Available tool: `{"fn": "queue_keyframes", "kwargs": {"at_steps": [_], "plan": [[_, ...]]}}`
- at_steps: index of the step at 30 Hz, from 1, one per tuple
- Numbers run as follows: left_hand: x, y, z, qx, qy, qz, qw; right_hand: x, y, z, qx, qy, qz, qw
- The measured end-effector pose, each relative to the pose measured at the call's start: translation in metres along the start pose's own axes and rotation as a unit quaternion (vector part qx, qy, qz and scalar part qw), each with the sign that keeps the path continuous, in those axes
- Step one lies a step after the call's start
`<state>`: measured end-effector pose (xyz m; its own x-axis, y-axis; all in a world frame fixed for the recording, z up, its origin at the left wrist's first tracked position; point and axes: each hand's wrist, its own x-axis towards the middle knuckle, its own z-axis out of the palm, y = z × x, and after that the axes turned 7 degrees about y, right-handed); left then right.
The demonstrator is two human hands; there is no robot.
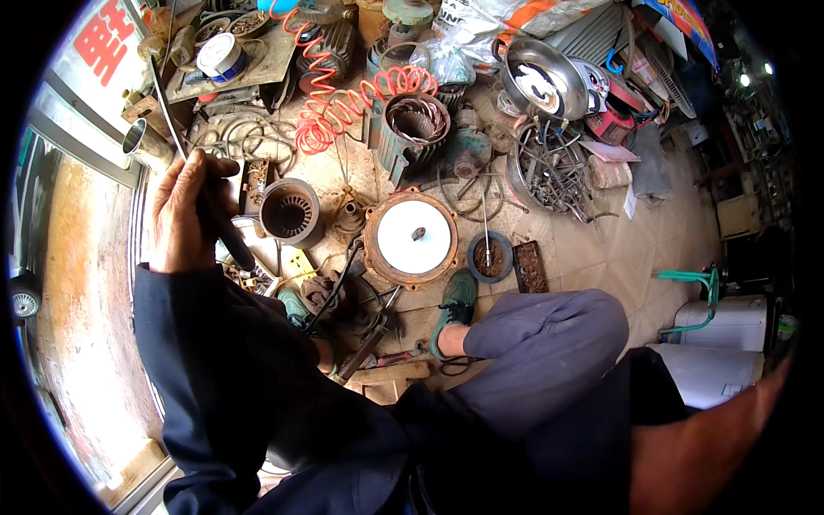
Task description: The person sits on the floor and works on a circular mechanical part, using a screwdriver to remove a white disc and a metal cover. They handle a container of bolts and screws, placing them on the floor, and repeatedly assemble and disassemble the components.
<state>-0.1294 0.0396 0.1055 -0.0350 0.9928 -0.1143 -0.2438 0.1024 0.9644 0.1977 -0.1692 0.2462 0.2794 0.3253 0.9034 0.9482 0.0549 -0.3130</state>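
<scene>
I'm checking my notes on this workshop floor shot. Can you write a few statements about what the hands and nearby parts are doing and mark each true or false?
1. The left hand grips a dark-handled tool with a long thin metal shaft. True.
2. The round white disc with a rusty rim lies on the floor in front of the person's green shoe. True.
3. The coiled orange air hose is wrapped around the left hand. False: it lies among the motor parts farther away, apart from the hand.
4. The right hand holds the shiny metal bowl. False: only a bare right forearm shows at the lower right edge; the bowl sits untouched in the clutter.
</scene>
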Motion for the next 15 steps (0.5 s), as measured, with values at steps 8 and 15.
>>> {"fn": "queue_keyframes", "kwargs": {"at_steps": [8, 15], "plan": [[-0.005, 0.000, 0.003, 0.021, 0.012, 0.002, 1.000, -0.023, -0.011, -0.005, 0.049, -0.116, 0.014, 0.992], [-0.050, -0.020, 0.071, 0.060, -0.130, -0.017, 0.990, -0.110, -0.028, 0.045, 0.152, -0.324, 0.118, 0.926]]}}
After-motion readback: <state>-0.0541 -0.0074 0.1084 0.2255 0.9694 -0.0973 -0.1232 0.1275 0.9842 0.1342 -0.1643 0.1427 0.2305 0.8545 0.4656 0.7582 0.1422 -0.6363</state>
